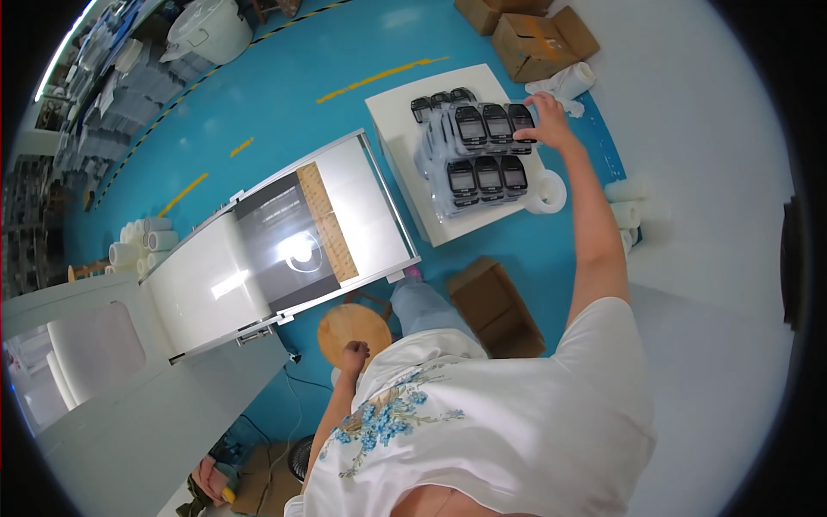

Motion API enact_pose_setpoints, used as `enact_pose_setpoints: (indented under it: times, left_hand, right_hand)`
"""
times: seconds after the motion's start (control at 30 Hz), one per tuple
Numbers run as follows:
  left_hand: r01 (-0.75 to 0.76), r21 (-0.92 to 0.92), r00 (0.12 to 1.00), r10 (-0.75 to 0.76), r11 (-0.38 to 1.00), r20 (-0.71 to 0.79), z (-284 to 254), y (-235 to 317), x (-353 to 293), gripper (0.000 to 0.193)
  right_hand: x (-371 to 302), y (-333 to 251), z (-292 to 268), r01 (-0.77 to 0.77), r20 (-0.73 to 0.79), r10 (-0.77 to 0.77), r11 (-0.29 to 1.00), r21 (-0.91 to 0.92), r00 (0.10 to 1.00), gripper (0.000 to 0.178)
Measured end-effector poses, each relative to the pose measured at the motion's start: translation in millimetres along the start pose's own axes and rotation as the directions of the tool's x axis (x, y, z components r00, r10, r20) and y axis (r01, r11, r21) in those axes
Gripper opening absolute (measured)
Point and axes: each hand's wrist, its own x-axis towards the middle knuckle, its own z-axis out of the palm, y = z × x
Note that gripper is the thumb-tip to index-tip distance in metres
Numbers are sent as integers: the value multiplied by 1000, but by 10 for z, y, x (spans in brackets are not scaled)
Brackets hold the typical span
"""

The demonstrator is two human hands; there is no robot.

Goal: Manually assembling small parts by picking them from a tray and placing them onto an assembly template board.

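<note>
On the white table point(474, 80) stand stacks of clear plastic sheets carrying black-framed, grey-windowed panels point(488, 177). My right hand point(551, 125) is at the right end of the back stack, next to its end panel point(520, 122). The thumb touches near that panel's front edge, and the other fingers are spread past its back corner. Low at my left side, my left hand point(355, 354) is curled closed above the round wooden stool point(340, 332). Nothing shows in it.
A long white machine point(207, 276) with a dark glossy bed and a tan strip point(327, 222) stands left of the table. A white roll point(546, 191) sits at the table's right edge. An open carton point(495, 306) lies by my legs; more cartons point(538, 47) stand at the back right.
</note>
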Motion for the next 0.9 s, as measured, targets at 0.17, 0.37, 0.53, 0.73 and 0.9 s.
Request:
enact_pose_setpoints:
  times: [0.17, 0.37, 0.53, 0.73, 0.9]
  left_hand:
    - [-6, -12, 1000, 7, 1000, 10, 26, 28, 37, 25]
    - [-5, 15, 999, 4, 1000, 40, 7, 44, 31, 26]
    - [3, 20, 999, -4, 1000, 41, 33, 67, 5, 28]
    - [4, 48, 995, -9, 999, 104, 79, 356, -99, 30]
    - [-95, 258, 980, 45, 961, 192, 112, 438, -56, 33]
  right_hand:
    - [52, -182, -187, -1, 230, 18, 997, -73, 973, 105]
    - [99, -153, -215, 221, 234, -202, 973, -59, 951, 123]
    - [34, -429, -176, 138, 147, -125, 987, -83, 981, 111]
    - [-623, -204, 346, -343, -195, 387, 912, 224, 901, 71]
    - [-1245, -110, 768, -300, -351, 336, 942, 153, 874, 71]
